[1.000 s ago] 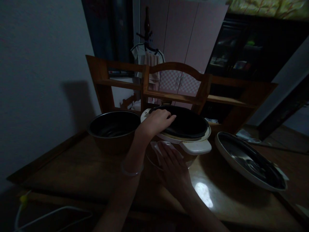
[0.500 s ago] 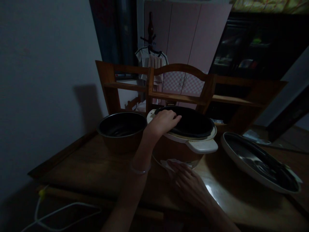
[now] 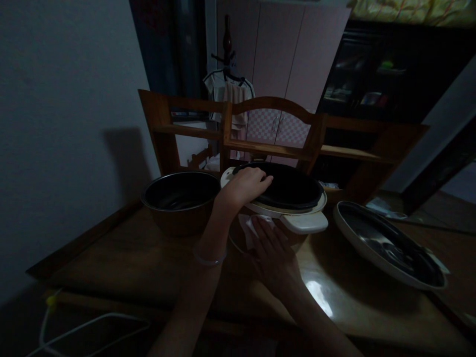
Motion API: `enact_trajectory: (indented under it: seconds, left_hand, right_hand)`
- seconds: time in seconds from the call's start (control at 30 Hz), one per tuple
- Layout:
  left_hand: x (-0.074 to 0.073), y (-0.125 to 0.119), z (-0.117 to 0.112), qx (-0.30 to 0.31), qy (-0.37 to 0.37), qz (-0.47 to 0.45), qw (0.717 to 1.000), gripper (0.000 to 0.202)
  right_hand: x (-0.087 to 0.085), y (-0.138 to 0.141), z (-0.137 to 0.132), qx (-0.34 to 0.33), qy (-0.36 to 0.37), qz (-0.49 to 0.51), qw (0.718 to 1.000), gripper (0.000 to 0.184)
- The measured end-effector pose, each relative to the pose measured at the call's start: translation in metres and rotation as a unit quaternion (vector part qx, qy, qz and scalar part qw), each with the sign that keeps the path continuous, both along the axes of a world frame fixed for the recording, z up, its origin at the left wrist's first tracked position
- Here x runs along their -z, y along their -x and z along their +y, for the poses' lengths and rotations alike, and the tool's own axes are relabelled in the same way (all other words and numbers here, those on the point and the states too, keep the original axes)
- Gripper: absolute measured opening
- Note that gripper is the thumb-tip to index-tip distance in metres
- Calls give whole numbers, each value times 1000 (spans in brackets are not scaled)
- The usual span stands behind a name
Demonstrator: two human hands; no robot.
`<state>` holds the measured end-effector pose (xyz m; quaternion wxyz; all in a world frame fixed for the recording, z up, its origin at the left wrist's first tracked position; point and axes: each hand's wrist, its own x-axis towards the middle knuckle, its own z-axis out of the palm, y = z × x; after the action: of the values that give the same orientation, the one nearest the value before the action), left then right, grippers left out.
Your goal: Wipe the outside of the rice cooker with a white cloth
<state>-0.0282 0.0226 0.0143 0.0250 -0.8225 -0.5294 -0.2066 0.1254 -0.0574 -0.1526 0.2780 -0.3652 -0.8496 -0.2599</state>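
An electric cooker (image 3: 305,197) with a white rim, a white side handle and a dark inside stands upright on the wooden table. My left hand (image 3: 247,183) lies over its near-left rim, fingers curled over the edge and partly hidden. Lower down, my right hand (image 3: 273,253) presses a white wiping cloth (image 3: 248,230) flat against the cooker's front wall, just under the rim. Left of the cooker sits a dark round inner pot (image 3: 178,218), untouched. To the right a large lid (image 3: 386,245) with a pale rim lies tilted, its dark inside facing up.
A wooden shelf rack (image 3: 275,147) runs along the table's back edge. The wall (image 3: 74,99) closes in on the left. A white cord (image 3: 92,322) hangs at the front left. Light glares off the wooden table (image 3: 357,312) at the right.
My right hand has moved up the cooker's front wall with the cloth, from near its base to just below the rim. The left hand stays on the rim. The view has shifted slightly.
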Motion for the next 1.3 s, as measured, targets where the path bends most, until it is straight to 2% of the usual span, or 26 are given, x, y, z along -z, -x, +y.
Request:
enact_trajectory:
  seconds: [0.1,0.2,0.37,0.47,0.53,0.63,0.73,0.87,1.07,1.3]
  left_hand:
    - [0,0,-1,2,0,3,1000,47]
    - [2,0,0,2,-7,2,1000,49]
    - [3,-1,2,-7,-6,5,1000,48]
    - [3,-1,3,-9,-5,5,1000,46]
    - [3,-1,3,-11,-2,5,1000,46]
    - [3,0,4,-8,4,-2,1000,48]
    - [4,0,5,-3,4,-6,1000,48]
    - [4,-1,7,-3,1,-7,1000,48]
    - [4,-1,8,-12,6,2,1000,47]
    - [5,-3,8,-21,8,-2,1000,49]
  right_hand:
    - [-5,20,2,-6,7,1,1000,62]
    - [1,25,4,-32,11,-9,999,60]
    - [21,7,-4,-68,39,-41,996,59]
    - [36,-12,-16,-88,51,-50,993,51]
    - [46,-23,-23,-52,52,-26,997,51]
    - [56,-35,-28,60,29,45,997,62]
    - [57,-37,-25,119,11,83,989,79]
    - [55,-31,-17,107,9,83,991,90]
    - [54,-25,-14,86,26,86,992,86]
    - [44,-27,-13,44,30,70,996,85]
